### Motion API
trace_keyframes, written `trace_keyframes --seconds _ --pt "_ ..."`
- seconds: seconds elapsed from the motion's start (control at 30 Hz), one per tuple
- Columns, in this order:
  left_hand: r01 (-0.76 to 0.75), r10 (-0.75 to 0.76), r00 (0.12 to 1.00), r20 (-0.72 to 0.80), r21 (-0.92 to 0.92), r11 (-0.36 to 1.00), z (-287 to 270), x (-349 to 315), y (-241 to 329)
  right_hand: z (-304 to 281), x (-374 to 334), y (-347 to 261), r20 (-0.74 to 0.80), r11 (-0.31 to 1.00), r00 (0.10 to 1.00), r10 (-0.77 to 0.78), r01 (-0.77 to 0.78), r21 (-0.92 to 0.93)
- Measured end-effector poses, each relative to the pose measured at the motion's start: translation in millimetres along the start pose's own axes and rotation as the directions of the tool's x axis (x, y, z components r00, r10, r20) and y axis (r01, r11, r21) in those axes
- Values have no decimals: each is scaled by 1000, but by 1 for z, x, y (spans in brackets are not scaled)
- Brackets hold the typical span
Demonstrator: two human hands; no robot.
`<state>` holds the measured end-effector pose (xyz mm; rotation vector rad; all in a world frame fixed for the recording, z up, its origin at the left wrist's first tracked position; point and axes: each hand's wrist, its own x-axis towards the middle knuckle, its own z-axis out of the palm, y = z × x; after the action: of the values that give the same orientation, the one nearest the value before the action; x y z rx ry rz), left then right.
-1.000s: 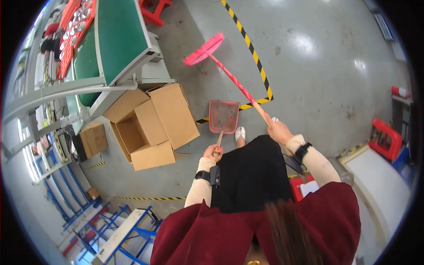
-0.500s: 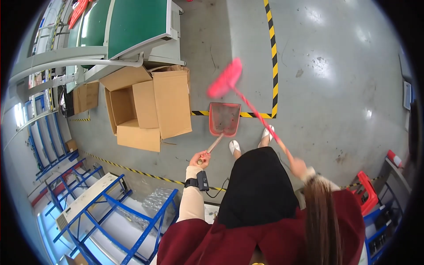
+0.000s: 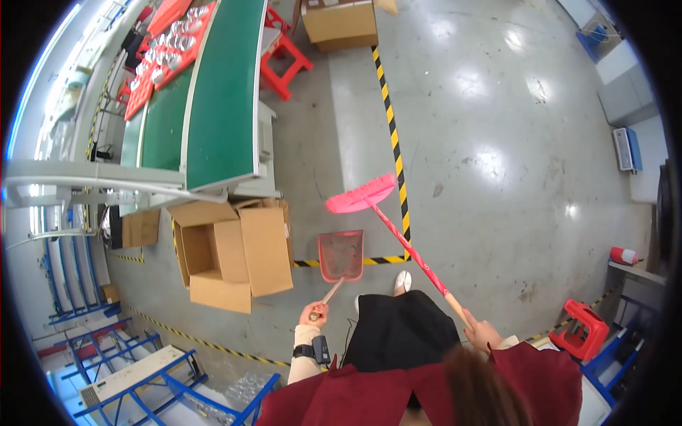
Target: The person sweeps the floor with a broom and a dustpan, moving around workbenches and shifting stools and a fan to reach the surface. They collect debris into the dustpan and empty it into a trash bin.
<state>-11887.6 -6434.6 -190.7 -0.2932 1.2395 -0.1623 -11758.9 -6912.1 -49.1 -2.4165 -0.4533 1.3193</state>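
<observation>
My left hand (image 3: 313, 314) is closed round the wooden handle of a red dustpan (image 3: 341, 255), whose pan rests on or just above the floor near the striped tape; small dark bits show in it. In my right hand (image 3: 482, 334) is the handle of a broom (image 3: 419, 260), its shaft wrapped in pink and bare wood near the grip. The pink bristle head (image 3: 361, 194) lies ahead of the dustpan, apart from it. Whether the bristles touch the floor I cannot tell.
An open cardboard box (image 3: 263, 248) stands left of the dustpan. Beyond it is a green-topped workbench (image 3: 224, 99) with a red stool (image 3: 284, 67) beside it. Another box (image 3: 341, 25) sits far ahead. Black-and-yellow tape (image 3: 393, 131) marks the floor. A red stool (image 3: 582, 330) stands at right.
The view has tilted up, so more of the area ahead shows. The broom head has swung nearer level and its blur is gone. Both hands keep their holds.
</observation>
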Motion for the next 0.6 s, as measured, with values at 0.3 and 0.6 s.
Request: trace_keyframes --seconds 0.3,0.6 --pt "50 -41 993 112 -77 996 171 15 -23 -112 83 -16 -242 980 970 23 25 195" --pt "17 15 985 175 -185 983 325 73 -9 -278 228 -48 -98 1000 995 -13 13 -4"
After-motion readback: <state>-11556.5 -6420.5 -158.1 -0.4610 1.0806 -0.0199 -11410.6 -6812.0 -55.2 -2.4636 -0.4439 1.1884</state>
